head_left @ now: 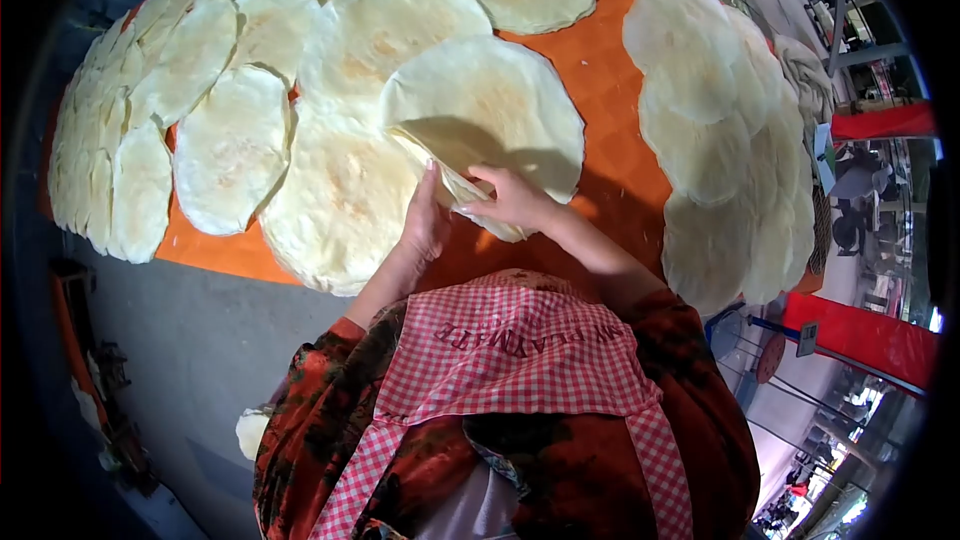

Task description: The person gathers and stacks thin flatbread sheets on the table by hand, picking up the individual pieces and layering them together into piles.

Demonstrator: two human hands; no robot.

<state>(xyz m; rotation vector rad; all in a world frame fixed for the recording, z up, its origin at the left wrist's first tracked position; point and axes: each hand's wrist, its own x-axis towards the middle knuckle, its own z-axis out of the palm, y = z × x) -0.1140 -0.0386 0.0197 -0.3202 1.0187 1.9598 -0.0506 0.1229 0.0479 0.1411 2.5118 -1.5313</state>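
A large round flatbread [500,90], pale with faint brown patches, lies in front of me with its near edge lifted and folded over. My right hand [512,200] pinches that raised edge between thumb and fingers. On the other side of the fold, my left hand [427,218] grips the same flatbread, its fingertips against the folded rim; its palm side is partly hidden. Just left of the hands, another flatbread [345,200] lies flat, with its right side close to my left wrist. Both hands cast a shadow over the bread.
An orange cloth [612,90] covers the table. Overlapping flatbreads [230,150] spread across its left and far sides, and a further layered group [710,140] lies on the right. Grey floor [200,340] shows past the near left table edge. A red panel [860,340] stands at the right.
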